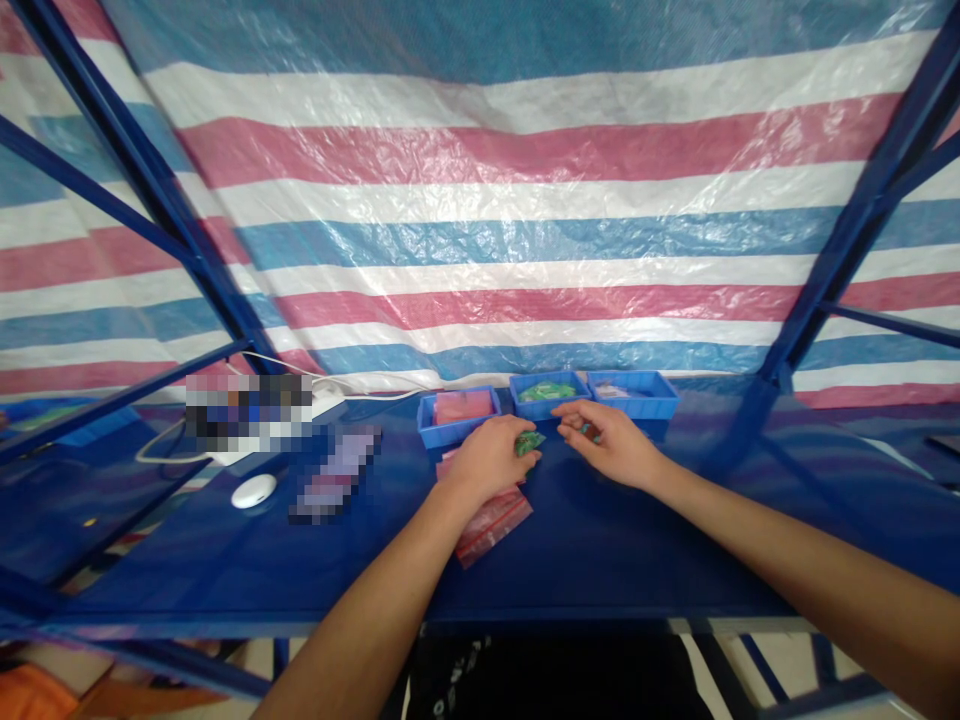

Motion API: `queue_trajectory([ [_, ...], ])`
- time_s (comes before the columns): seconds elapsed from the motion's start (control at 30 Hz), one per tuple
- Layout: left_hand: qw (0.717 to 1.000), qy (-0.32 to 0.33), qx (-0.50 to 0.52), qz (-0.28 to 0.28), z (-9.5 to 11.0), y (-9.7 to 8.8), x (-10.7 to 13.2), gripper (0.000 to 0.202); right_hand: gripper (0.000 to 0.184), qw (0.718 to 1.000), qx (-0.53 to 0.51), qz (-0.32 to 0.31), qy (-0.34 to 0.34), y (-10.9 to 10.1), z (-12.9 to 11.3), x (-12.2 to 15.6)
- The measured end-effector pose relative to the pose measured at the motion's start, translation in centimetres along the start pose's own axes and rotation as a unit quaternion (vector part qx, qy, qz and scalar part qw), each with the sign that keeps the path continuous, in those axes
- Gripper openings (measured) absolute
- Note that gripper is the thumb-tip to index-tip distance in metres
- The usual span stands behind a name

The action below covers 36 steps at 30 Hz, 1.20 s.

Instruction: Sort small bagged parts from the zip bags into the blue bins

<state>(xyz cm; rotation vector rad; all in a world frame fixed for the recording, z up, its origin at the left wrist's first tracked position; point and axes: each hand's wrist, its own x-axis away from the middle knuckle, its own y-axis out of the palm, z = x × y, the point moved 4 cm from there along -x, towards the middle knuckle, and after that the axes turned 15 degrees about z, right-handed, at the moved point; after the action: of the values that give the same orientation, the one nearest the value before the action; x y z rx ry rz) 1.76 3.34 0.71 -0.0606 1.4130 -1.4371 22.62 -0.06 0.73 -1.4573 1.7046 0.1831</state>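
My left hand [491,458] rests on the blue table [600,550] with its fingers closed on a small green packet [529,442]. My right hand [611,440] hovers just to the right, fingers curled round a small dark green item [589,431]. Under my left wrist lies a pile of red-tinted clear plastic bags [491,522]. Just beyond the hands stand three blue bins: the left one [458,414] holds pink bags, the middle one [550,393] holds green packets, and the right one [634,392] holds something I cannot make out.
A white round device [253,490] and a white power strip with cables [319,400] lie at the left of the table. Blue steel frame posts [847,250] rise on both sides. A striped red, white and blue tarp [487,200] hangs behind.
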Motion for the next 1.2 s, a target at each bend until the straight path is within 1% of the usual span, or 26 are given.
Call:
queue_trajectory([
  [0.13,1.000,0.002,-0.004,-0.007,0.2,0.0,0.2,0.043,0.031,1.000,0.008,-0.014,-0.017,0.1,-1.1,0.4],
  [0.27,1.000,-0.006,-0.008,-0.011,0.7,-0.4,0.0,0.043,0.031,1.000,0.010,-0.018,-0.023,0.1,-1.2,0.4],
  [0.4,1.000,-0.004,-0.007,0.013,1.4,-0.8,-0.3,0.035,0.031,1.000,0.008,-0.016,-0.017,-0.1,-1.0,0.5],
  [0.53,0.995,-0.004,0.070,0.069,2.1,-1.4,-0.8,0.029,0.033,1.000,-0.012,-0.016,-0.014,0.0,-1.2,0.6],
  [0.6,0.989,-0.013,0.120,0.084,2.4,-1.8,-1.0,0.027,0.037,0.999,-0.033,-0.006,-0.013,-0.1,-1.4,0.5],
  [0.77,0.973,-0.041,0.203,0.102,3.0,-2.5,-1.2,0.023,0.047,0.997,-0.038,0.067,-0.009,-0.6,-1.6,0.3],
  [0.83,0.964,-0.052,0.243,0.097,3.2,-2.3,-1.2,0.024,0.040,0.996,-0.054,0.072,0.009,-0.6,-1.2,0.2],
  [0.9,0.953,-0.063,0.284,0.083,3.2,-1.9,-1.1,0.026,0.031,0.993,-0.095,0.045,0.057,-0.2,-0.4,0.3],
  [0.97,0.946,-0.074,0.308,0.072,3.0,-1.4,-0.9,0.029,0.030,0.982,-0.149,0.018,0.118,0.3,0.4,0.5],
  [1.03,0.942,-0.082,0.317,0.067,2.8,-1.0,-0.9,0.031,0.033,0.968,-0.196,0.014,0.158,0.8,0.9,0.7],
  [1.1,0.940,-0.090,0.323,0.066,2.5,-0.7,-0.8,0.032,0.034,0.958,-0.230,0.020,0.169,1.1,0.9,0.7],
  [1.2,0.934,-0.102,0.336,0.065,2.4,-0.6,-0.9,0.031,0.035,0.944,-0.276,0.011,0.182,1.4,0.7,0.7],
])
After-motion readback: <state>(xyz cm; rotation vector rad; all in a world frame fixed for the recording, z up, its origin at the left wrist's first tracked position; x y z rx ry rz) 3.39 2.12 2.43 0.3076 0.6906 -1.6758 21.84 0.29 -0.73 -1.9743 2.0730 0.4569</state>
